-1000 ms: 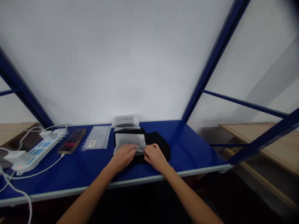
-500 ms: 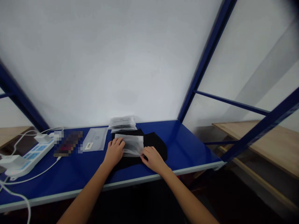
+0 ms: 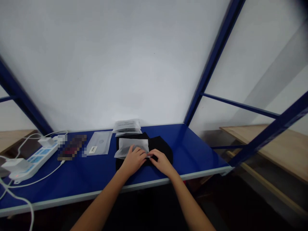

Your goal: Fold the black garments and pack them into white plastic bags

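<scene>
A translucent frosted plastic bag [image 3: 128, 144] lies on black folded cloth pieces [image 3: 161, 147] near the table's front edge. My left hand [image 3: 136, 158] rests over the bag's lower part, its fingers bent together close to the lower right corner. At that same corner, my right hand [image 3: 160, 161] pinches the bag's edge between thumb and fingers. The two sets of fingertips nearly meet. Something darker shows faintly through the bag, but I cannot make out what it is.
Behind the cloth is a stack of printed bags [image 3: 127, 127]. A flat frosted bag with a label [image 3: 99, 142] lies to the left. Farther left are a blurred-out phone [image 3: 72, 147], a white power strip [image 3: 36, 162] and cables. Blue posts [image 3: 211, 64] frame the blue table [image 3: 192, 154].
My left hand has slid right, from the bag's left side to its lower right corner beside my right hand. The bag's lower left corner is now uncovered.
</scene>
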